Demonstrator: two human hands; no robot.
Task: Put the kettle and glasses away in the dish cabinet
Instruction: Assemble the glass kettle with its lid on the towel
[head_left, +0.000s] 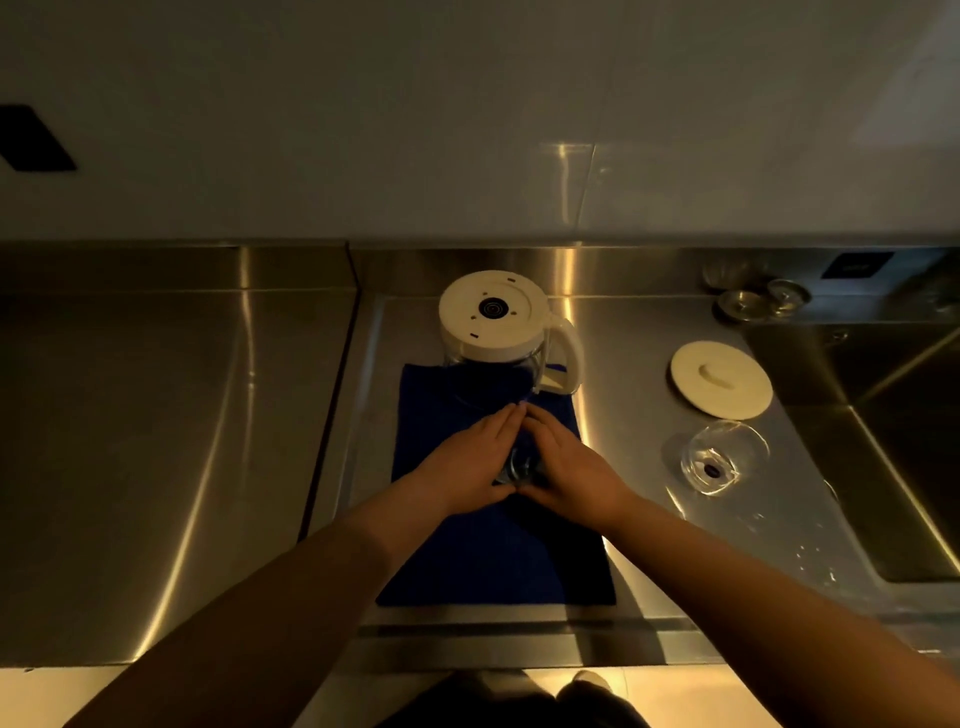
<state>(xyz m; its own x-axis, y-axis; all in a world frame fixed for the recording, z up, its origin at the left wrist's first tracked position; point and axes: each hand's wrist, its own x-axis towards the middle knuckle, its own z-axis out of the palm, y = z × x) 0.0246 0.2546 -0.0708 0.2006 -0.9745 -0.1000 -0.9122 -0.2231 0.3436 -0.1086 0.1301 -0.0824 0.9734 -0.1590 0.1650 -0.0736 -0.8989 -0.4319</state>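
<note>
standing upside down at the far end of the blue cloth (493, 545): the glass kettle (501, 332), white base facing up, long axis vertical, handle pointing right toward the sink (893, 467). cupping a small glass (521, 467) on the cloth just in front of the kettle: left hand (467, 462) and right hand (569, 467), fingers fairly straight, fingertips meeting over it, glass mostly hidden. lying flat on the steel counter (156, 441) to the right: the white lid (721, 379), knob up. resting just in front of the lid: a second glass (719, 457), tipped, dark spot showing inside. sitting by the back wall: more glasses (753, 296), blurred. showing no readable writing anywhere.
</note>
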